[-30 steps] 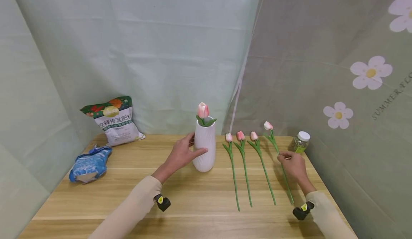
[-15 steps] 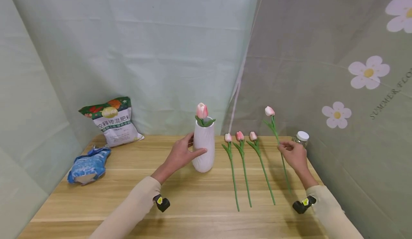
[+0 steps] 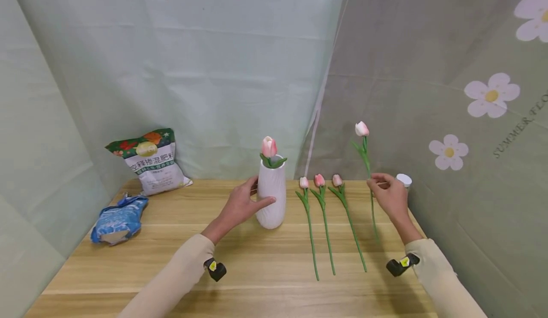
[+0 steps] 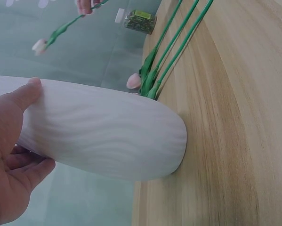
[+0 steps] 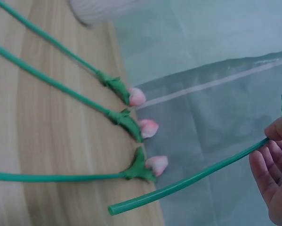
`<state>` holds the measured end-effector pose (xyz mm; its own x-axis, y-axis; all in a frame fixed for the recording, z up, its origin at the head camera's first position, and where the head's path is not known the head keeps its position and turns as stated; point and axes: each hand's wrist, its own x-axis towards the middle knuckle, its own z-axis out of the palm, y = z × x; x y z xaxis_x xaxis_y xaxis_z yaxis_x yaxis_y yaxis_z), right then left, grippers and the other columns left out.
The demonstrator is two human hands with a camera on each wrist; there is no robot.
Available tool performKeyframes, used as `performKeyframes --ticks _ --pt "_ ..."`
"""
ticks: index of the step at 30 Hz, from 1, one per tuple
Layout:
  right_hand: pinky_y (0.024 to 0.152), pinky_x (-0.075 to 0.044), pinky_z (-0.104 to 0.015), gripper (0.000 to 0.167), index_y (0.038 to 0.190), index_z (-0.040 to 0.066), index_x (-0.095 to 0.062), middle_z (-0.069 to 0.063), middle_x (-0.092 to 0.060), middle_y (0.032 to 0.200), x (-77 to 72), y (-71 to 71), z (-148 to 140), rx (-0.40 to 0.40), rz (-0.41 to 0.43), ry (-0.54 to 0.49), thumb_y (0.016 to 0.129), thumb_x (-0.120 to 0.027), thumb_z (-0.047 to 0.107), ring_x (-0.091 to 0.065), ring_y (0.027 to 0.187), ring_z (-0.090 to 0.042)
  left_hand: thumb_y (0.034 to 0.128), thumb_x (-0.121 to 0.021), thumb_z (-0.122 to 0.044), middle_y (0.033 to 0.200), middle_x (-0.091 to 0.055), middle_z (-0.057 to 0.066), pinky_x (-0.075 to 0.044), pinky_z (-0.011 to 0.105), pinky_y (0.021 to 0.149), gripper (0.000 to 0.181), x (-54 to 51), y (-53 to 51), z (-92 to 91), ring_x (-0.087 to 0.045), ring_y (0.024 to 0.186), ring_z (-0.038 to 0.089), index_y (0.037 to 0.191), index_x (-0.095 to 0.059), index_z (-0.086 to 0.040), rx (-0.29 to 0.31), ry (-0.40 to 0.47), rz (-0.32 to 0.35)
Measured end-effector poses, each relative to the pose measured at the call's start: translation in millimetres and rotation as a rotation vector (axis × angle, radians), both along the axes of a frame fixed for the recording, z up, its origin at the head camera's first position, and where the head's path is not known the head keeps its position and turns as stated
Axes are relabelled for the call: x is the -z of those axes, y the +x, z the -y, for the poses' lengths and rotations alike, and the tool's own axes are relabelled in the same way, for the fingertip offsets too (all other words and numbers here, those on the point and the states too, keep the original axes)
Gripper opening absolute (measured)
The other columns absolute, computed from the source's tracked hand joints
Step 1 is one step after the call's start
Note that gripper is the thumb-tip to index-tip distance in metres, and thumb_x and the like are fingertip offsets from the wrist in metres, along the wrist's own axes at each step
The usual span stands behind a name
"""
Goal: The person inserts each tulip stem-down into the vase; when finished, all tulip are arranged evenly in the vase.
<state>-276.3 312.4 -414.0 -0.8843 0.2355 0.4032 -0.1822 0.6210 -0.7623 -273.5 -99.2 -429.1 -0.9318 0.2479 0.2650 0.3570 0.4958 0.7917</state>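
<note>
Your hands are well apart, both occupied: your left hand (image 3: 241, 204) grips the vase (image 3: 271, 199), thumb in front, fingers behind, while your right hand (image 3: 390, 197) pinches a tulip (image 3: 363, 155) by its stem (image 5: 192, 177). There's that bloom, held up top, leaves just below it! The vase stands on the surface (image 3: 257, 275), with one pink bloom (image 3: 269, 146) poking from its mouth. Between vase and right hand, three tulips (image 3: 322, 199) lie in a row, blooms toward the far edge. Beyond your right hand, partly hidden from above, sits the jar (image 4: 140, 22), white lid on. Over on the left, a white bag (image 3: 157, 166) leans at the back, a blue bag (image 3: 120, 219) lying nearer you.
</note>
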Motion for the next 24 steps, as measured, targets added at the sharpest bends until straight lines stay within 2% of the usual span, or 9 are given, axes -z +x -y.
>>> performKeyframes --ticks 6,10,13,19,24 --pt "0.059 -0.057 -0.013 0.03 0.114 -0.004 -0.072 -0.023 -0.073 0.103 -16.5 -1.6 8 -0.029 -0.053 -0.052 0.096 -0.072 0.02 -0.064 0.067 0.007 0.0859 -0.083 -0.042 0.14 -0.061 0.017 -0.054 0.048 0.106 0.081 0.5 -0.3 -0.9 -0.061 0.127 0.032 0.148 -0.048 -0.005 0.004 0.007 -0.004" --pt "0.062 -0.058 -0.014 0.032 0.116 -0.004 -0.072 -0.023 -0.073 0.105 -26.5 -1.1 14 -0.045 -0.07 -0.074 0.097 -0.071 0.021 -0.064 0.071 0.008 0.0857 -0.083 -0.042 0.14 -0.061 0.017 -0.054 0.047 0.106 0.081 1.2 -0.7 -1.1 -0.061 0.127 0.032 0.148 -0.048 -0.004 0.001 0.003 -0.003" --pt "0.065 -0.06 -0.015 0.034 0.117 -0.005 -0.071 -0.016 -0.074 0.101 -32.7 -1.0 17 -0.059 -0.076 -0.098 0.097 -0.072 0.023 -0.064 0.076 0.006 0.0857 -0.083 -0.042 0.14 -0.06 0.018 -0.054 0.046 0.106 0.082 0.9 -0.2 -1.3 -0.061 0.127 0.032 0.149 -0.047 -0.004 0.002 0.003 0.001" --pt "0.066 -0.061 -0.017 0.036 0.117 -0.004 -0.071 0.008 -0.07 0.09 -43.3 -3.5 25 -0.084 -0.095 -0.138 0.096 -0.073 0.026 -0.066 0.078 0.002 0.0859 -0.083 -0.042 0.14 -0.06 0.018 -0.053 0.048 0.106 0.082 -0.8 1.0 -1.0 -0.061 0.128 0.032 0.149 -0.047 -0.004 0.002 0.006 0.002" --pt "0.069 -0.061 -0.018 0.035 0.116 -0.005 -0.071 0.005 -0.072 0.092 -52.0 -3.0 35 -0.12 -0.117 -0.181 0.096 -0.074 0.023 -0.067 0.078 0.001 0.0862 -0.083 -0.042 0.141 -0.06 0.018 -0.053 0.048 0.106 0.083 -0.1 0.6 -0.6 -0.061 0.128 0.032 0.149 -0.046 -0.003 0.0 0.002 0.0"
